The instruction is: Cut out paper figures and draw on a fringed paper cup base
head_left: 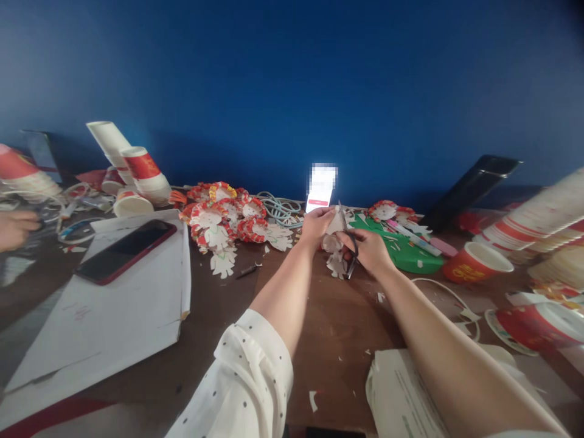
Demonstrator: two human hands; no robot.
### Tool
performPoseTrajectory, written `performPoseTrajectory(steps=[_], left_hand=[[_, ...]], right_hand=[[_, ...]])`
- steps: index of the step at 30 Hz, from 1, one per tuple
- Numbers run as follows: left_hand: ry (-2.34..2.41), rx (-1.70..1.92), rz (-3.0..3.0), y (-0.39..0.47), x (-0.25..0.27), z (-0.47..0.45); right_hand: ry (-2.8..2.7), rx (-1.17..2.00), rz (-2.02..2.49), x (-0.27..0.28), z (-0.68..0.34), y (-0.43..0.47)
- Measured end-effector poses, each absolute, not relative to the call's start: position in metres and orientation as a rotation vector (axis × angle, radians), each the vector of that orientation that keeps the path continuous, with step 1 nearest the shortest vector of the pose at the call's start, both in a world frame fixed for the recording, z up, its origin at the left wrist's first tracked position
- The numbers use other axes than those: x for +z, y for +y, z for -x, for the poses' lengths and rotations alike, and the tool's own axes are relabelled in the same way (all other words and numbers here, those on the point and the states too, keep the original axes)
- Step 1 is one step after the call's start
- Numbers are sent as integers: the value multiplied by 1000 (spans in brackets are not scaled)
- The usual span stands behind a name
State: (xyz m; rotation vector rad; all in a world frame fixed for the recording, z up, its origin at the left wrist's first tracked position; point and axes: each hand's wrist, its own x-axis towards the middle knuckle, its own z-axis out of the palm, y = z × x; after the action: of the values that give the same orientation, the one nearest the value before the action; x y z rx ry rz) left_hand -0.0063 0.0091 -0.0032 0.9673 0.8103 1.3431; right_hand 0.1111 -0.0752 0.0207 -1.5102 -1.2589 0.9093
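Note:
My right hand point(370, 250) grips a pair of scissors point(349, 244), its fingers in the handles and the blades pointing up and away from me. Just left of the blades, my left hand point(317, 224) pinches a piece of white paper point(336, 224). The two hands are close together over the table. Below them lies a white paper cut-out point(336, 266) with a scalloped edge. A pile of red and white paper-cup crafts point(219, 216) with white cut-outs sits left of my hands. Behind my left hand a lit phone point(320, 188) leans on the wall.
A green board point(413, 258) with scraps and pens is at right, near a red paper cup point(477, 263) and stacked cups point(538, 210). At left, a dark phone point(128, 250) rests on a white box point(118, 322). Another person's hand point(18, 230) shows at far left.

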Motion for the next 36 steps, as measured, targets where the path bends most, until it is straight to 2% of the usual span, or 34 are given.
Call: performPoseTrajectory(steps=[36], left_hand=[[845,1315,-960,11,-8,7]], right_hand=[[-1366,839,1521,19,-115,-71]])
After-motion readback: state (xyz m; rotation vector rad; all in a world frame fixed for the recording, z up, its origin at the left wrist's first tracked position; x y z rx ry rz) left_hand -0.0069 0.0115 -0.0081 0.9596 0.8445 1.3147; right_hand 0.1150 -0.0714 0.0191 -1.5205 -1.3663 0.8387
